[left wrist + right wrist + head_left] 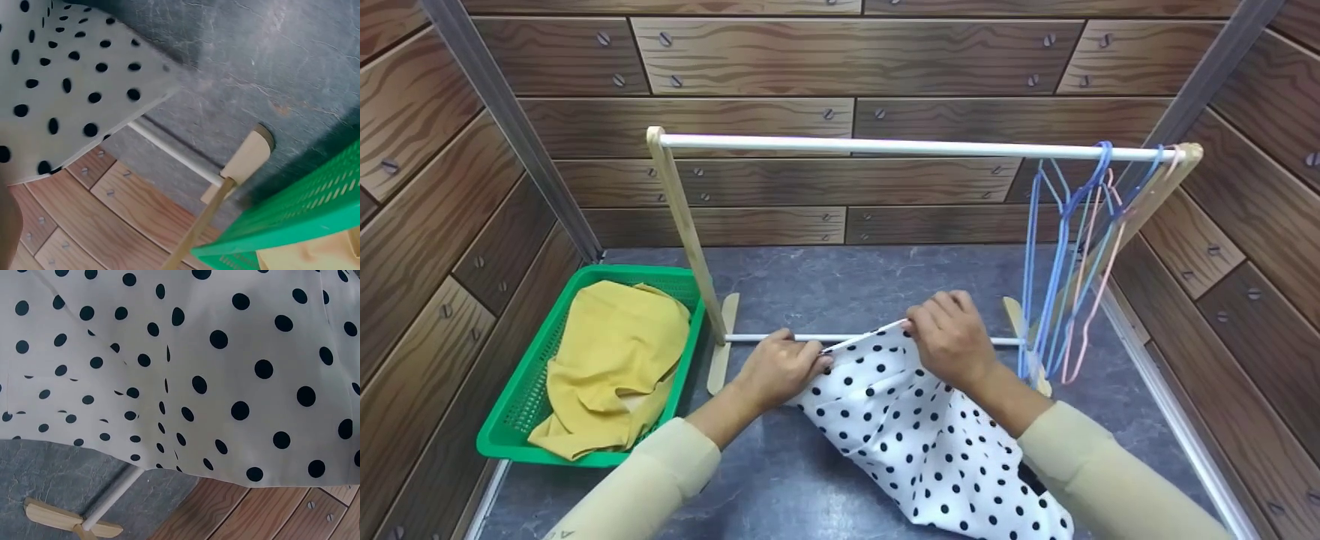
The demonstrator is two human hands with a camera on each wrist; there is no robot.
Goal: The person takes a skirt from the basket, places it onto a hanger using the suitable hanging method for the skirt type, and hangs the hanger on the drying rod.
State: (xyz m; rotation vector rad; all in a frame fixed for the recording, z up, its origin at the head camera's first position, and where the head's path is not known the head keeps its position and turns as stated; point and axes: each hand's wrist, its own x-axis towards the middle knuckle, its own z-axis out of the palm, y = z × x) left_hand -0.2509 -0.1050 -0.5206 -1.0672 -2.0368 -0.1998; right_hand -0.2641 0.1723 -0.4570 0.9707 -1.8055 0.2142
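A white cloth with black polka dots hangs between both hands, its upper edge pulled straight and its lower part spread over the grey floor. The left hand pinches one end of that edge, thumb on top. At the other end, the right hand grips the edge with curled fingers. In the left wrist view the dotted cloth fills the upper left. It covers most of the right wrist view, where the cloth hides the right hand.
Behind the hands stands a rack with a white rail and wooden posts. Blue hangers and pink hangers hang at its right end. To the left, a green basket holds a yellow cloth. Wood-patterned walls surround the floor.
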